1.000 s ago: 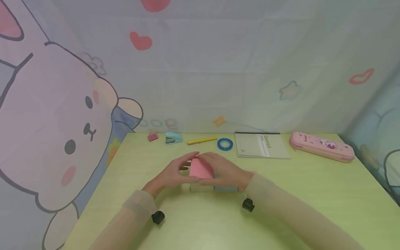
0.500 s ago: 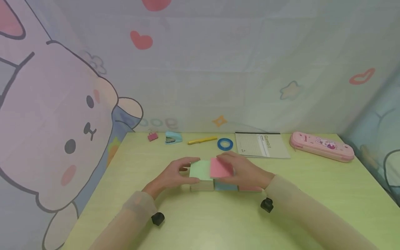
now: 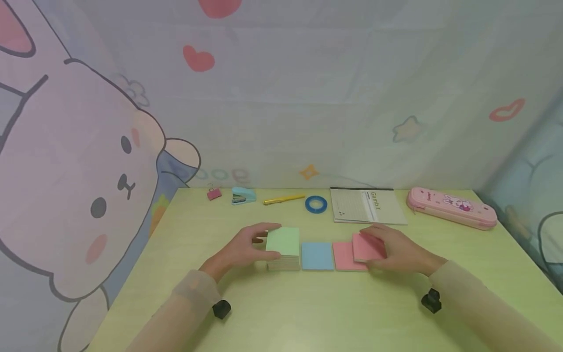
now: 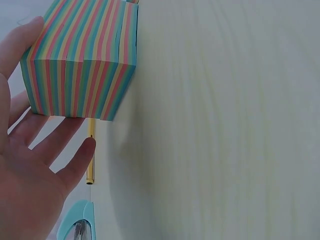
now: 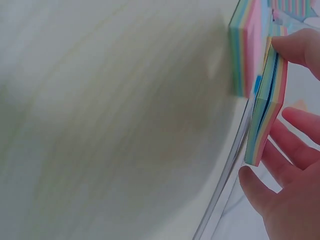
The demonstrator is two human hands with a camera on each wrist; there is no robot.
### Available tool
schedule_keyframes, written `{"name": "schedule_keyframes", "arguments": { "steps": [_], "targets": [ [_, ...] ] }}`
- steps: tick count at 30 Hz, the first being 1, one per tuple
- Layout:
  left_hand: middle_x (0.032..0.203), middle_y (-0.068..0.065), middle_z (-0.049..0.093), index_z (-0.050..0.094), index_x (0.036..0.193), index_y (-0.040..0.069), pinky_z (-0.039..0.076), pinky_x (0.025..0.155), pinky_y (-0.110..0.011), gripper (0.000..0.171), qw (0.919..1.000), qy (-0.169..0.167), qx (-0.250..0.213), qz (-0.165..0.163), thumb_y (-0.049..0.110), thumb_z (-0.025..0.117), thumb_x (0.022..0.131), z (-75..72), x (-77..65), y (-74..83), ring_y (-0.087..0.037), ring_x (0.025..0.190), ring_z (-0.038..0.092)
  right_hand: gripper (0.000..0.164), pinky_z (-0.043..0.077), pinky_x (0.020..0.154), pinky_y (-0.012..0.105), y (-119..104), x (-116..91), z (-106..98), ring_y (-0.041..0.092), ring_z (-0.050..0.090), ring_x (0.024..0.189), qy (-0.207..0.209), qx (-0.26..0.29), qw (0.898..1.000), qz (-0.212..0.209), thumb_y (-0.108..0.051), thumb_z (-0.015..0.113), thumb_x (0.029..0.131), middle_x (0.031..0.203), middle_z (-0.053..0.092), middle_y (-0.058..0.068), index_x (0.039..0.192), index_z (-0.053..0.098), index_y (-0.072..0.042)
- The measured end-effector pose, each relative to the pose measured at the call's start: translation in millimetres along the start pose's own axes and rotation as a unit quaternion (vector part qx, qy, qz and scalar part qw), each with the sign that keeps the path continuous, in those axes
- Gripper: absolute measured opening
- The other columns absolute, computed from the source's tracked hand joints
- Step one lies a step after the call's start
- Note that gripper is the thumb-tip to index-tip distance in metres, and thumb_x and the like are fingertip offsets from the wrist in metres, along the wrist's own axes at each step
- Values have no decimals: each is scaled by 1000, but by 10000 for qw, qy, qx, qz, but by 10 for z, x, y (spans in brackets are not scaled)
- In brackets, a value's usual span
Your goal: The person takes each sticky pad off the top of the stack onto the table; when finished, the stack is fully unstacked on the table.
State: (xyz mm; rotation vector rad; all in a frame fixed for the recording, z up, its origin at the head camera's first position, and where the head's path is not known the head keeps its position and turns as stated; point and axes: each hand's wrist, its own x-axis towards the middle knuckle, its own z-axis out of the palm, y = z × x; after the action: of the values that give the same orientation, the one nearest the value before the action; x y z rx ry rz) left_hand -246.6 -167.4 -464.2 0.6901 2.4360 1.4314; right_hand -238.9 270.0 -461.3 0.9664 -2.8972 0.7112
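Observation:
My left hand (image 3: pixel 242 249) holds the side of a tall stack of sticky notes (image 3: pixel 283 241), thumb at the near edge and a finger at the far one. Its top is light green; in the left wrist view the stack's sides (image 4: pixel 77 55) show rainbow stripes. My right hand (image 3: pixel 400 250) grips a pink-topped sticky note pad (image 3: pixel 366 247) between thumb and fingers. In the right wrist view that striped pad (image 5: pixel 267 102) appears raised off the table. It overlaps a second pink pad (image 3: pixel 342 257) on the table. Between that pad and the stack lies a blue pad (image 3: pixel 317 256).
Along the back of the table (image 3: pixel 281 313) lie a pink binder clip (image 3: pixel 214 194), a light blue stapler (image 3: pixel 243 195), a yellow pen (image 3: pixel 284 199), a roll of blue tape (image 3: pixel 316 204), a notebook (image 3: pixel 368 205) and a pink pencil case (image 3: pixel 452 208). A printed cloth hangs behind.
My right hand has carried the pink pad rightward, from over the green-topped stack, past the blue pad, to the other pink pad. My left hand stays at the stack.

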Motion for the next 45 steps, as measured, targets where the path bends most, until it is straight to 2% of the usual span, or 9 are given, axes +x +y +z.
{"name": "schedule_keyframes", "arguments": {
  "steps": [5,10,22,28,32,35,36,41,45],
  "targets": [
    [155,0,54,54,154,16,44,116,-56,75,10000,-17,31,-23,31,87,88,-10,-6,28,-33,135,55,76,49,109,58,163,-178,-25,35,59,130,103,13,9999,-67,-25,90,78,141,63,14,143,59,2],
    [155,0,54,54,154,16,44,115,-56,75,10000,-27,13,-32,31,87,88,-20,-14,49,-33,135,55,80,47,110,60,252,-275,-13,35,59,130,8,210,9997,110,-23,90,76,141,63,13,145,57,1],
    [155,1,53,54,155,17,44,115,-56,77,9999,-87,-27,-109,33,87,88,-24,-11,36,-33,136,55,79,50,108,54,269,-303,17,28,59,127,-33,243,9997,98,-19,90,75,141,63,10,145,57,-1],
    [154,4,53,54,155,19,44,116,-54,78,9998,-91,-15,-177,35,88,87,-28,-14,40,-31,135,54,81,48,109,58,259,-277,0,30,57,129,-59,212,9998,32,-28,90,78,143,61,10,147,56,-2],
    [154,1,53,54,155,17,44,116,-56,77,9998,-99,-69,-124,33,87,87,-25,-14,46,-32,134,55,80,43,111,65,158,-169,-5,38,52,137,78,330,9994,-42,-40,86,86,150,54,16,150,54,-3],
    [155,-1,53,53,155,16,44,116,-57,77,9999,-109,-91,-73,31,87,88,-22,-16,47,-34,135,55,79,41,112,66,-23,-13,20,41,48,141,127,484,9987,-49,-44,82,91,156,50,17,152,51,-4],
    [155,-2,53,53,155,15,44,116,-57,76,9999,-111,-88,-60,30,87,88,-21,-18,46,-34,135,55,79,43,111,64,-97,51,34,40,55,133,121,548,9984,-66,-45,81,92,157,49,16,153,51,-4],
    [155,-3,53,54,154,15,43,116,-57,74,9999,-102,-102,-37,28,86,89,-23,-23,42,-35,136,54,79,41,117,54,-453,399,154,30,54,138,77,786,9964,-297,-47,77,95,157,50,6,156,47,-7],
    [155,-2,54,54,154,16,43,116,-58,74,9999,-87,-94,21,28,86,89,-22,-21,52,-35,135,55,80,41,119,52,-744,646,250,25,41,150,-65,1092,9933,-363,-49,76,95,160,47,2,158,44,-12]
  ]
}}
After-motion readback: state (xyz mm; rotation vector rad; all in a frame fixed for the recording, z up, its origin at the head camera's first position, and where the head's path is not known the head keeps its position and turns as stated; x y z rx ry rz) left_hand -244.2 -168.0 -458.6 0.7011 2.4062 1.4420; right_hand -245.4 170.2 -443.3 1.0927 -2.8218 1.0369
